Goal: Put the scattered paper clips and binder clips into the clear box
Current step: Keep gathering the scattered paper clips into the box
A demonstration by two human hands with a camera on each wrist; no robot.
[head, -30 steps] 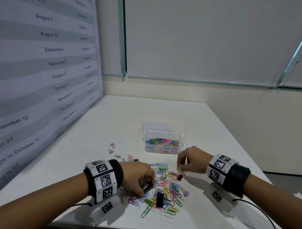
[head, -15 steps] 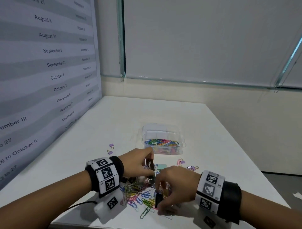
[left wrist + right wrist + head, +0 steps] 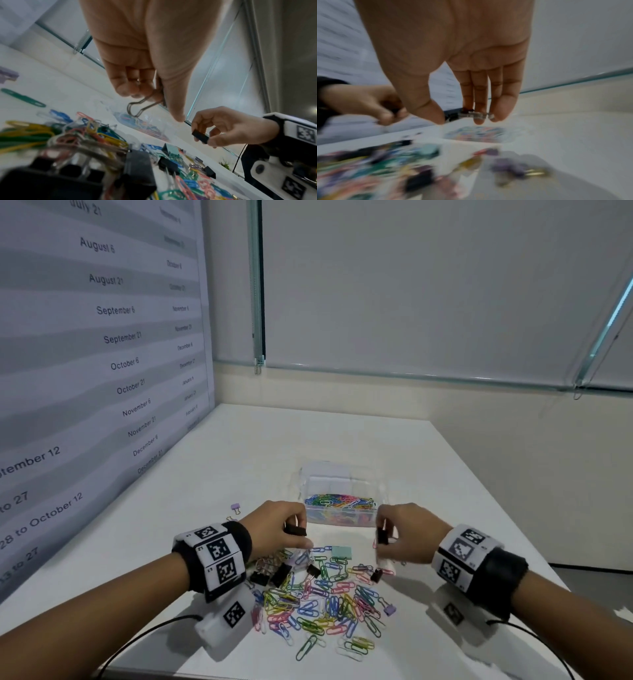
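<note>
A clear box partly filled with coloured paper clips stands mid-table. In front of it lies a heap of coloured paper clips mixed with black binder clips. My left hand hovers just left of the box front and pinches a black binder clip; its wire handle shows in the left wrist view. My right hand hovers at the box's front right corner, pinching another black binder clip. The right wrist view is blurred.
A mint binder clip lies at the heap's far edge, a purple one at its right, another purple one apart at the left. A calendar poster lines the left wall. The table's front edge is close.
Both hands rose from the heap towards the box. The right hand picked up a black binder clip from the heap's near side and carried it right and forward. The left hand still holds its clip.
</note>
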